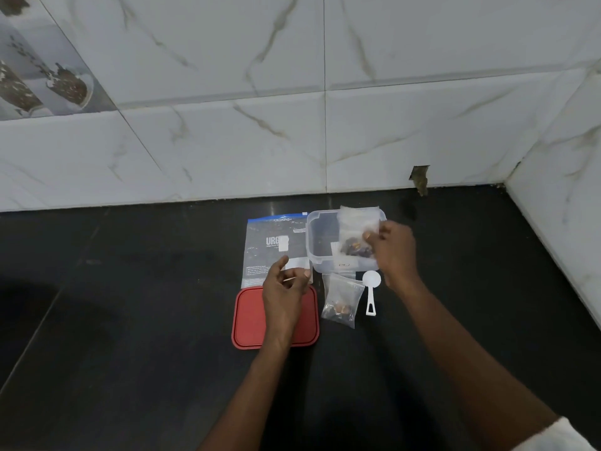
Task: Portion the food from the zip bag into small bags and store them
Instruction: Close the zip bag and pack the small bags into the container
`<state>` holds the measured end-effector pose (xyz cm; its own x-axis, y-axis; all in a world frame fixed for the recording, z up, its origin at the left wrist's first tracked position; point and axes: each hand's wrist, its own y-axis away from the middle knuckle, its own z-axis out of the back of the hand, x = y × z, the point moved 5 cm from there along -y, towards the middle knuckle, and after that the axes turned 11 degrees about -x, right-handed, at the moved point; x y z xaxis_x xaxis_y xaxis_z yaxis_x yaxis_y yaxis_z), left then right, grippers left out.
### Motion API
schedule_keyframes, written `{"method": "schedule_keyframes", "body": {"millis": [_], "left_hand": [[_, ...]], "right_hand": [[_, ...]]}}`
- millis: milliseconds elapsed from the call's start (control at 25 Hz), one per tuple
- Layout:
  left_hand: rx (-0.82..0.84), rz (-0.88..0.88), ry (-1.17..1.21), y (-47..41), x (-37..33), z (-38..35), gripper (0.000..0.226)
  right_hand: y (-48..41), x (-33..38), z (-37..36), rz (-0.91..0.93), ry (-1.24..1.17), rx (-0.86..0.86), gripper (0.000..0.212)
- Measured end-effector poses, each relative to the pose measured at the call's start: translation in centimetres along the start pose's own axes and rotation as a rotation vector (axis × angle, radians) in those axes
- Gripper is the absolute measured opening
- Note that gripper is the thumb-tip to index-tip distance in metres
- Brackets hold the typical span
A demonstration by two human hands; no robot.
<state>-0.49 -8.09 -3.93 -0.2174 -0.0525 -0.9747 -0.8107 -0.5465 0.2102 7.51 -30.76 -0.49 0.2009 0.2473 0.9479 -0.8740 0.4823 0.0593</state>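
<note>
My right hand (395, 252) pinches a filled small bag (356, 236) over the open clear container (313, 242). My left hand (286, 288) hovers apart above the red lid (244, 320), and I cannot tell if it holds anything. The zip bag (270, 245) lies flat beside the container. A one-sided pinch could tilt a poorly sealed bag and spill pieces, and I might overlook the second small bag (341, 301) on the counter.

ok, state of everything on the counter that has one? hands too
zip bag: flat on counter, no food visible.
container: open, lid off.
red lid: flat on counter, left hand above it.
held small bag: food inside, pinched by right hand at container.
second small bag: food inside, lying on counter.
scoop: empty, on counter.
left hand: fingers loosely curled; holding anything unclear.
</note>
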Motion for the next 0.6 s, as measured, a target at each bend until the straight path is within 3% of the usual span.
{"method": "schedule_keyframes", "body": {"millis": [80,280,480,600], "left_hand": [[-0.016,-0.101,-0.13,-0.6,-0.8,0.0,0.046],[0.194,-0.411,-0.481,-2.3,-2.2,-4.2,0.045],[0.202,-0.43,-0.494,-1.6,-1.7,-4.6,0.041],[0.188,-0.449,-0.462,-1.5,-1.4,-4.5,0.043]], "right_hand": [[-3.3,1.1,-1.4,0.046,0.223,-0.001,0.006],[-4.7,-0.6,-9.3,0.007,0.789,0.332,0.025],[-3.7,-0.9,-11.4,0.117,0.943,0.428,0.026],[-3.9,-0.7,-10.8,0.208,0.963,0.383,0.023]]}}
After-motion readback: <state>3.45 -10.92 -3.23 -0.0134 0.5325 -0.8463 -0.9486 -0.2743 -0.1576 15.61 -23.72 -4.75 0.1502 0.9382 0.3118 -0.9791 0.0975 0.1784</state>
